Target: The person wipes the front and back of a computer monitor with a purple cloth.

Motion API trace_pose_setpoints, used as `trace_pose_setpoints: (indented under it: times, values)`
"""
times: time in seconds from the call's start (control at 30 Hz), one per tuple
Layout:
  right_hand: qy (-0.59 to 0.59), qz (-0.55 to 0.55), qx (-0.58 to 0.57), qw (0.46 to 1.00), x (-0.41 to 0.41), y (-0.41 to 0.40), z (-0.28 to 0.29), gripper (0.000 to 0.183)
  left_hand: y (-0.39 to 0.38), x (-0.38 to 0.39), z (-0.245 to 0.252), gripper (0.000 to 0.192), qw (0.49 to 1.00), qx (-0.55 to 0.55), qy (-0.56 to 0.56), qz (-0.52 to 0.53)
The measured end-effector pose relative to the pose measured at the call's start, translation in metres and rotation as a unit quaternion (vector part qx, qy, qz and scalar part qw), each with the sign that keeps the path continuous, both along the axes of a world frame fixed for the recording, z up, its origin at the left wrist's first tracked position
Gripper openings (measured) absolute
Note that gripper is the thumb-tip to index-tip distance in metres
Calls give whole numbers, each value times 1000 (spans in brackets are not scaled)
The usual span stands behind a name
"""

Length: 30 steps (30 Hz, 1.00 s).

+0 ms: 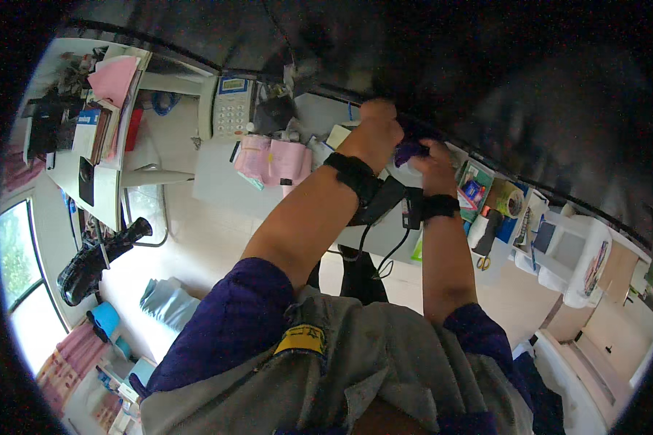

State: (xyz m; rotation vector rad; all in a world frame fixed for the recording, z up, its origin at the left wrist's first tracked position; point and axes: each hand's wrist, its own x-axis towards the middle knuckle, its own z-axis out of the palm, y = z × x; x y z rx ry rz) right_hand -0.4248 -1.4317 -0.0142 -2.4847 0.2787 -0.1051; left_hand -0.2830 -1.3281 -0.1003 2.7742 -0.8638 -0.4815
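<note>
Both my hands reach to the far side of a grey desk (217, 185). My left hand (381, 128) is curled beside a dark purple cloth-like item (411, 151); whether it holds part of it cannot be told. My right hand (436, 160) grips that purple item with thumb and fingers, above something whitish and translucent. Black straps with small dark devices and cables are on both wrists. Left of my hands lie pink papers (288, 160) and a desk telephone (232, 109). Right of them are a tape roll (510, 199) and yellow-handled scissors (484, 263).
A dark partition (315, 43) runs along the desk's far edge. White plastic trays (571, 244) stand at the right. Another desk (106, 190) with stacked folders is at the left, near a black office chair (100, 261) and a folded light blue cloth (168, 302).
</note>
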Motion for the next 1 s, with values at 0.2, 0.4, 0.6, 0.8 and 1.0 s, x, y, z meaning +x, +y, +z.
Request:
trace_pose_setpoints:
  times: [0.2,0.4,0.6,0.8,1.0]
  values:
    - [-1,6,-19,1000,-8,-24,-6,41,45,5,20,26,928,-212,-181,-246]
    - [-5,-74,89,993,-9,-9,30,39,78,22,49,33,959,-247,135,-45]
    - [-57,-69,111,990,-14,-15,5,38,111,18,98,29,990,-101,97,-27]
    - [-110,-28,1,993,-14,-25,-20,36,150,18,107,34,990,-117,-28,-78]
    - [-41,-2,43,998,6,-23,-44,31,182,27,81,34,976,-205,-33,-63]
